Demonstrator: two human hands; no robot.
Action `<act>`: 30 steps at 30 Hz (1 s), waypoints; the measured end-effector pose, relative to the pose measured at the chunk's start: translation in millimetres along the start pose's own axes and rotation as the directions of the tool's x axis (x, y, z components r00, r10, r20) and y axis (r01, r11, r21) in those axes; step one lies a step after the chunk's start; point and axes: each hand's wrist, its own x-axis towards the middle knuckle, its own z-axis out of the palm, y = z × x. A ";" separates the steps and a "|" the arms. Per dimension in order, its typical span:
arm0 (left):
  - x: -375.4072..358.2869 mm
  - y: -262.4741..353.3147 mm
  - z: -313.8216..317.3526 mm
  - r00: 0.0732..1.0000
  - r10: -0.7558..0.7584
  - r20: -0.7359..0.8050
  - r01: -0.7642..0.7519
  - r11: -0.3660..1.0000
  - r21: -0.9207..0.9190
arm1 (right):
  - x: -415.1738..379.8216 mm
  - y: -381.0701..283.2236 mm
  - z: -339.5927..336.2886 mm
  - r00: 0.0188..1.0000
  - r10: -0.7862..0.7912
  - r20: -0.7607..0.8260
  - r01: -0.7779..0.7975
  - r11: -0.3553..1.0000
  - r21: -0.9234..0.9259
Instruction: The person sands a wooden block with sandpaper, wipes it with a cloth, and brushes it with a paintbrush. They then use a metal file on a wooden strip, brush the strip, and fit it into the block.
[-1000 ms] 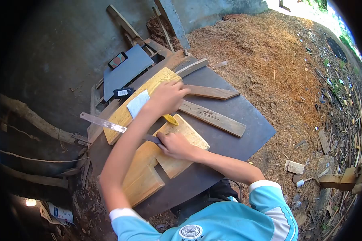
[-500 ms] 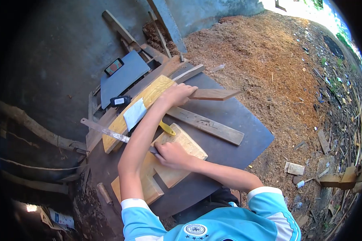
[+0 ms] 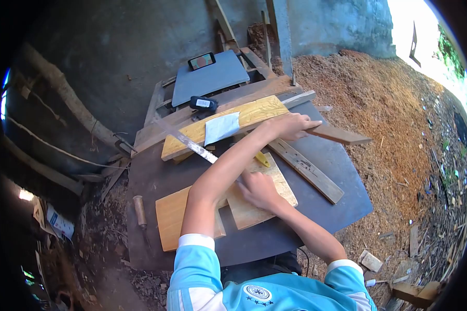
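Observation:
My left hand (image 3: 291,126) reaches across the dark table top (image 3: 316,217) and closes over the near end of a brown wooden slat (image 3: 342,136). My right hand (image 3: 257,189) is a closed fist resting on a light wooden board (image 3: 267,207). It grips a dark tool that my left forearm mostly hides. A yellow pencil-like tool (image 3: 262,159) lies just beyond the board. Behind my left arm lies a carved yellow plank (image 3: 244,115) with a white paper (image 3: 221,128) on it.
A metal ruler (image 3: 189,145) lies slanted by the plank, and a longer slat (image 3: 308,170) lies right of the board. An orange board (image 3: 168,217) sits at the near left. A black device (image 3: 202,102), a phone (image 3: 201,60) and sawdust (image 3: 379,98) lie beyond.
My left hand has moved from the carved plank to the brown slat and taken hold of it. My right hand stays on the light board. The view has swung round.

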 end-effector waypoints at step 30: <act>-284.8 168.4 -104.6 0.653 -0.686 -0.321 0.728 0.686 0.018 | -48.8 19.0 -31.8 0.931 0.114 -0.347 -0.024 0.967 0.254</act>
